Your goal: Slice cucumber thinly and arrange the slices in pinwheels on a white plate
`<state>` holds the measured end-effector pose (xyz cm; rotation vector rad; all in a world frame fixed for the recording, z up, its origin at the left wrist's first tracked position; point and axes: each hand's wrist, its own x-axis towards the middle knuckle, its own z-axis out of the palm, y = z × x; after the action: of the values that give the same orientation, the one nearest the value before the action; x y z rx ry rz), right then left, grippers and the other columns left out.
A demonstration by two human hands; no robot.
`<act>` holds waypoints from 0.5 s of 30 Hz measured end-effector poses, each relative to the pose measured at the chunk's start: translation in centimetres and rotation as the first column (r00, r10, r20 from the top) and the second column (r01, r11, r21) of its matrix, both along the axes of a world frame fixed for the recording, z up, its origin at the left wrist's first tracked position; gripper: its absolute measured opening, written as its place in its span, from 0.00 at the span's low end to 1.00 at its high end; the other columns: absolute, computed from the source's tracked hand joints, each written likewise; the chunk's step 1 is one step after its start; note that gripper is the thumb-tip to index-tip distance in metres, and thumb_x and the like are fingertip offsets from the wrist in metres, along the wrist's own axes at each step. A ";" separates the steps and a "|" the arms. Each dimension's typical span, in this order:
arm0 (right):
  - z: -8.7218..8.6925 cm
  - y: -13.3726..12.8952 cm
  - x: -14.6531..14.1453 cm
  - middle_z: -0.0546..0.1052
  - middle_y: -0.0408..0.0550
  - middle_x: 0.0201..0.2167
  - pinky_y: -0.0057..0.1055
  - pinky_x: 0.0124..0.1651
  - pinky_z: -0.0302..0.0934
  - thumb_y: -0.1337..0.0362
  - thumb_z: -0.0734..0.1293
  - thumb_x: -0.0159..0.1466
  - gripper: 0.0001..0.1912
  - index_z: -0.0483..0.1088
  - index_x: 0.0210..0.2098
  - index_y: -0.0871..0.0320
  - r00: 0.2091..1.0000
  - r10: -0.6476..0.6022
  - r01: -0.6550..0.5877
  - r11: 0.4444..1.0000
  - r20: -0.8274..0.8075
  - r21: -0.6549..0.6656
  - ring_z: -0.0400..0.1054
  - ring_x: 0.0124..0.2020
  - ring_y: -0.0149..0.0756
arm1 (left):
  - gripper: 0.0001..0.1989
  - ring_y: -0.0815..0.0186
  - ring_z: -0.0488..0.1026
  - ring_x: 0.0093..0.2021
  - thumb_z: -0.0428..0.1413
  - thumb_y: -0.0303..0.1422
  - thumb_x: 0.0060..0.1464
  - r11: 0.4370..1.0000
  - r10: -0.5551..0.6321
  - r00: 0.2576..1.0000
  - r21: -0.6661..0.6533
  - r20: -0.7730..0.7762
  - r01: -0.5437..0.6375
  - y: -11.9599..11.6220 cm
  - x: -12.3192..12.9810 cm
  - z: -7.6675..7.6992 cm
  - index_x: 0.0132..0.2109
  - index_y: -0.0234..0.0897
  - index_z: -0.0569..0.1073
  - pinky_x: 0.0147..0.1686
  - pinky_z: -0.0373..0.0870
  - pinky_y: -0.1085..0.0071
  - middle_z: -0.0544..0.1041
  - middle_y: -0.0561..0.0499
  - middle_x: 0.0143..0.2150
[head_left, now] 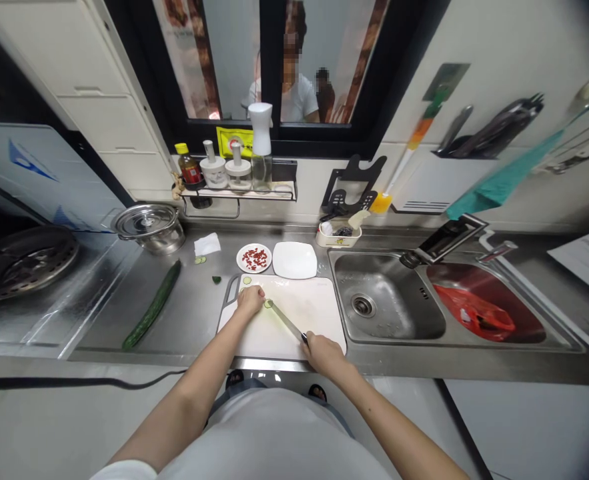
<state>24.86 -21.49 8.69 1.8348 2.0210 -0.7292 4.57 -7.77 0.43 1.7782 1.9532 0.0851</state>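
My right hand (pixel 323 351) is wrapped round the black handle of a kitchen knife (pixel 288 322). The blade points up and left over a white cutting board (pixel 294 340) with a grey handle. At the knife's tip lies a thin cucumber slice (pixel 269 304). Just left of it is my left hand (pixel 251 300), its fingers curled together; whether anything is inside them is hidden. Another cucumber slice (pixel 247 281) rests at the board's upper left. A whole cucumber (pixel 153 305) lies on the counter to the left, and a small cucumber end (pixel 217 280) sits nearer the board.
Behind the board stand a plate of chopped red pieces (pixel 255 258) and a white square plate (pixel 295 259). A double sink (pixel 389 297) is on the right, holding a red plastic bag (pixel 479 317). A lidded steel pot (pixel 149 227) and a condiment shelf (pixel 239 195) are at the back.
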 end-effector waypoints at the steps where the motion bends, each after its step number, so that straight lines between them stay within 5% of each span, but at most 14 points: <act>1: 0.0 -0.1 0.0 0.76 0.60 0.42 0.35 0.41 0.60 0.60 0.52 0.68 0.18 0.67 0.47 0.61 1.000 -0.002 0.002 1.000 0.001 -0.004 0.72 0.44 0.45 | 0.07 0.61 0.74 0.46 0.57 0.33 0.49 1.000 0.001 1.000 -0.002 0.001 -0.001 0.0 0.0 0.0 0.37 0.42 0.76 0.43 0.64 0.70 0.79 0.49 0.42; 15: 0.0 0.4 -0.4 0.76 0.59 0.43 0.34 0.41 0.60 0.60 0.53 0.68 0.16 0.67 0.47 0.61 1.000 -0.010 0.010 1.000 0.011 -0.008 0.72 0.44 0.43 | 0.07 0.60 0.73 0.46 0.57 0.34 0.50 1.000 0.005 1.000 -0.014 -0.007 -0.005 0.0 0.0 0.1 0.38 0.42 0.76 0.44 0.64 0.69 0.79 0.48 0.42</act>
<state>24.44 -21.04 8.71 1.8415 2.0008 -0.7280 4.61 -7.73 0.50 1.7669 1.9590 0.0669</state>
